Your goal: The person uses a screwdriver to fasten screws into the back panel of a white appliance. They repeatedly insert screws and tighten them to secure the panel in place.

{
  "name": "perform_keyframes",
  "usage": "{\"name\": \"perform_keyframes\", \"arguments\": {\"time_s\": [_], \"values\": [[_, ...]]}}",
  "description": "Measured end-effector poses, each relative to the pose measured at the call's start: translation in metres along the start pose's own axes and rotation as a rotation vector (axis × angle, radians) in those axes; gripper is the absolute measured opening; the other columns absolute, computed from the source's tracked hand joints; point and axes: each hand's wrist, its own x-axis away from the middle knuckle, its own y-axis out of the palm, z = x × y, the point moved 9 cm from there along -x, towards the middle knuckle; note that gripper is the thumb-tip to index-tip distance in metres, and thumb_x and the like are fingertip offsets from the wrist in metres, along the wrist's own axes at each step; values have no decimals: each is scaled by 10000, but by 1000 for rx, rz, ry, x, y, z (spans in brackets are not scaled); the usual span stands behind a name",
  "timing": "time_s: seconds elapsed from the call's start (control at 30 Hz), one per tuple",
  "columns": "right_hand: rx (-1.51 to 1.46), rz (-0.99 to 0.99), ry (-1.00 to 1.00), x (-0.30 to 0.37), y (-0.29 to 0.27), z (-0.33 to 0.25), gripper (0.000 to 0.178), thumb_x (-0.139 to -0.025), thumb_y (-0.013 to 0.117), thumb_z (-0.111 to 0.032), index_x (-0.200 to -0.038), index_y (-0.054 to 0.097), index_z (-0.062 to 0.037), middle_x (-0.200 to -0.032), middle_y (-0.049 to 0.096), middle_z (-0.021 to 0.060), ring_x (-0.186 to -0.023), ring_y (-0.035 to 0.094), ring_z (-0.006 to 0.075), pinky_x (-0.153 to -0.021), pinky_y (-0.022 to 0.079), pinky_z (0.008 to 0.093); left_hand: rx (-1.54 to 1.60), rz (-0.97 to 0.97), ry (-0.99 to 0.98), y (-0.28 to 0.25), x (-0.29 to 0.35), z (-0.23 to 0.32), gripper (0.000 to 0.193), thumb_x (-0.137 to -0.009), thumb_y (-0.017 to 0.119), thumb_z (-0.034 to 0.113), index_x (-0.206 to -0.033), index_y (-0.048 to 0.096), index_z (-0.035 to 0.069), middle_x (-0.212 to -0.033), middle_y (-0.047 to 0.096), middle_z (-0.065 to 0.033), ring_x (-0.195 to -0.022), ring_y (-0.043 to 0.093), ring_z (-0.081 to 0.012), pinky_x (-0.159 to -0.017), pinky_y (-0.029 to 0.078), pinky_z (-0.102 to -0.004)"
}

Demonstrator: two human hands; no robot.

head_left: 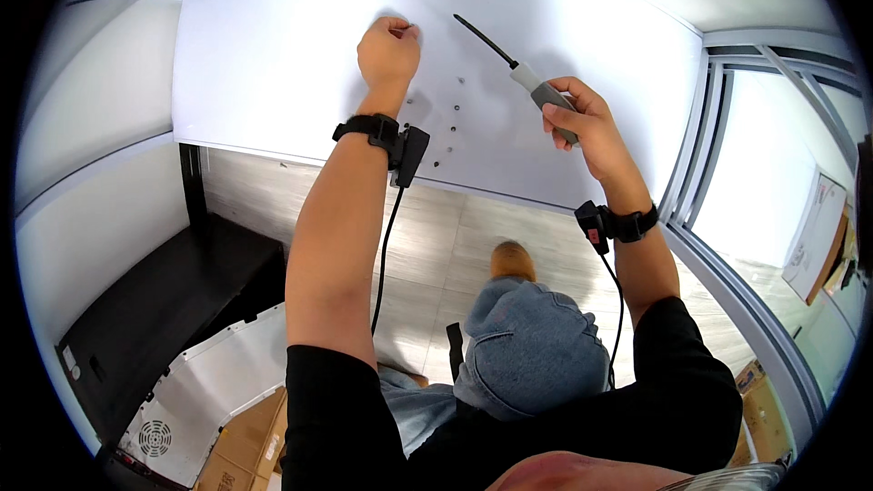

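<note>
My right hand (584,125) is wrapped round the grey handle of a screwdriver (491,46). Its long dark shaft slants up and to the left over the white tabletop (273,82), with the tip apart from my left hand. Further left, my left hand (388,55) is closed above the white surface, thumb and fingers pressed together. Whatever it may pinch is too small to name. Between the hands and nearer me lie several small dark pieces that look like screws (457,108), scattered on the tabletop.
Grey metal frame posts (698,145) bound the table on the right. At the lower left stand a black cabinet-like panel (173,282), a white metal panel with a round vent (223,364) and a cardboard box (241,455). Cables hang from both wrist-worn devices (411,155).
</note>
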Motion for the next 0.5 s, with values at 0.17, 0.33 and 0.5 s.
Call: {"name": "perform_keyframes", "arguments": {"time_s": [0.17,0.33,0.5], "values": [[23,-8,-12,-7,6,-5,303,-811,632,-152,-1070,560,-13,-676,547,17,-524,475,80,-473,332,226,64,-4,-12,-1,1,0,131,-772,657,180,-843,664,70,-795,675,-35,-732,637,-202,-681,496,-330],[145,-88,-38,-1,36,-15,299,-802,636,-147,-1069,576,-24,-688,565,21,-528,475,73,-467,340,217,728,32,-158,-32,25,-36,116,-823,583,142,-873,592,37,-830,653,-88,-769,633,-216,-673,493,-310],[338,-298,-84,44,124,-62,280,-794,646,-154,-1044,605,-34,-701,586,16,-563,490,68,-475,371,215,1600,-52,-361,-128,109,-68,86,-896,449,107,-888,493,34,-881,628,-143,-856,630,-264,-719,530,-334]]}}
